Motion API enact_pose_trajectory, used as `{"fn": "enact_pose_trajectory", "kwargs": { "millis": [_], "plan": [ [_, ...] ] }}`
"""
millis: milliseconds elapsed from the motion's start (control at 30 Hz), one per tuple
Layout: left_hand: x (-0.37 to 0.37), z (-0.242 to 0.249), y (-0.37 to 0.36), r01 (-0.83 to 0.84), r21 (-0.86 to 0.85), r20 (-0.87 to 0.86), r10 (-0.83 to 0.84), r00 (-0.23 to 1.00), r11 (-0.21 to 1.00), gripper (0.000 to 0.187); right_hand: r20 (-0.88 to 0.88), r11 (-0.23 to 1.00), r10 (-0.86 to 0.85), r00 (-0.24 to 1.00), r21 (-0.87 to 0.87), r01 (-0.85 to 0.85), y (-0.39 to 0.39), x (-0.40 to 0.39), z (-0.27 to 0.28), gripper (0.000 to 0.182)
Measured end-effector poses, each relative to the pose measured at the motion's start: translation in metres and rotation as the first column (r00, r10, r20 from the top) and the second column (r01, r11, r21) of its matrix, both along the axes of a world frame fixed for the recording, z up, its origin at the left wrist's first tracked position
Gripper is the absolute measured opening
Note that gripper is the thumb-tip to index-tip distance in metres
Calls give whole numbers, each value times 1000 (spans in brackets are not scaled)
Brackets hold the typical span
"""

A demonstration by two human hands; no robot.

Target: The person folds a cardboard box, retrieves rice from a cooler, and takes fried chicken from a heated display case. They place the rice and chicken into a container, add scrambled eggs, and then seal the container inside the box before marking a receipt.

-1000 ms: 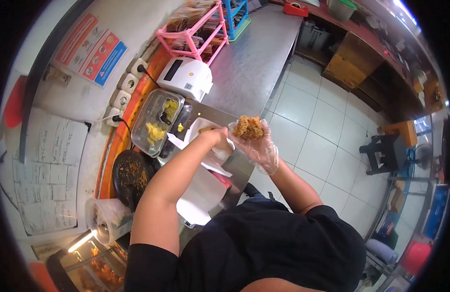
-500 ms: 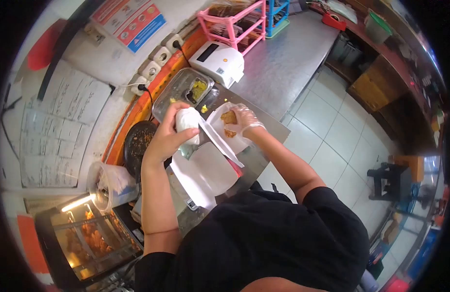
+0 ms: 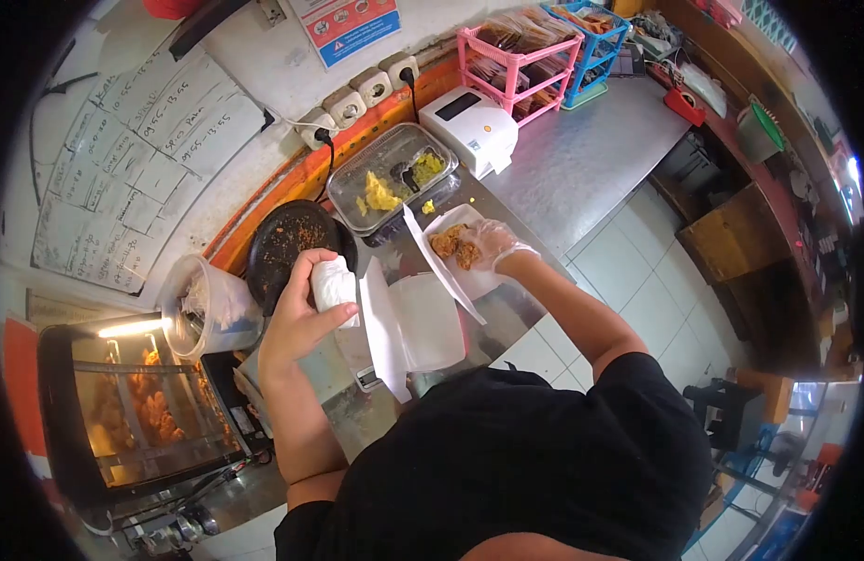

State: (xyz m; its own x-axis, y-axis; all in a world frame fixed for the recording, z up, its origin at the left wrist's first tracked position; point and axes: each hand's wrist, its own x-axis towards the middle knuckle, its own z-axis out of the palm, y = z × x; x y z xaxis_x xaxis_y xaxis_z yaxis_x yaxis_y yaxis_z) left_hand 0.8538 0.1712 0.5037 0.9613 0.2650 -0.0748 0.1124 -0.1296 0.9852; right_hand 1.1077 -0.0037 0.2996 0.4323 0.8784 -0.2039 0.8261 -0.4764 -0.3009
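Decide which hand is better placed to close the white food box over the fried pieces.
Probably the right hand: gloved, it rests on the fried pieces inside the open white box. The left hand is occupied gripping a white wrapped bundle.

Steel counter [image 3: 581, 168] running along the wall. At its back edge sits a metal tray [image 3: 391, 175], yellow bits in it, with a white printer [image 3: 469, 129] just beside and a pink rack [image 3: 519, 58] and blue basket [image 3: 581, 39] further along that edge. A dark round pan [image 3: 287, 248] next to the tray, then a clear tub [image 3: 210, 309]. Open white boxes [image 3: 422, 318] lie at the front edge.
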Motion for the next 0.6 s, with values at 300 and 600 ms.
{"fn": "enact_pose_trajectory", "kwargs": {
  "millis": [300, 600],
  "plan": [
    [10, -4, -4, 15, 26, -49, -13, 999, 1000, 58, 49, 958, -281, 958, 75, 277, 10, -24, -24, 90],
    [61, -11, -19, 165, 19, -89, -163, 983, 986, 58, -132, 940, -246, 960, 212, 269, -36, -4, 49, 86]
  ]
}}
